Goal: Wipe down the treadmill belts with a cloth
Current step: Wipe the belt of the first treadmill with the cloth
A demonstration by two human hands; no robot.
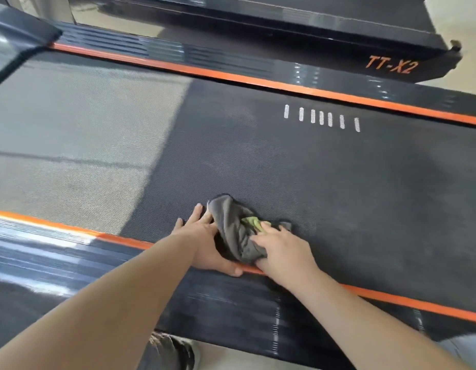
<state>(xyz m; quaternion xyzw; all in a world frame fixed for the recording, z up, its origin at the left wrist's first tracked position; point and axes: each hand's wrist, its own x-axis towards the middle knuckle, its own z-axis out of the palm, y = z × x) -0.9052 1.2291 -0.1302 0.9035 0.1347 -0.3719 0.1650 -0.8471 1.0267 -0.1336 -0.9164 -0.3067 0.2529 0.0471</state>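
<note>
A bunched grey cloth (233, 228) with a small yellow-green patch lies on the dark treadmill belt (338, 182), close to the near orange edge strip. My right hand (281, 249) lies on the cloth's right side, fingers spread over it. My left hand (205, 241) rests flat on the belt at the cloth's left side, fingers straight and touching the fabric, thumb over the orange strip. The belt's left part looks paler grey, the right part darker.
Orange strips (258, 81) and ribbed black side rails (98, 263) run along both sides of the belt. Several white marks (321, 118) are printed on the belt at the far side. A second treadmill (390, 65) labelled TT-X2 stands behind. A shoe (170, 351) shows below.
</note>
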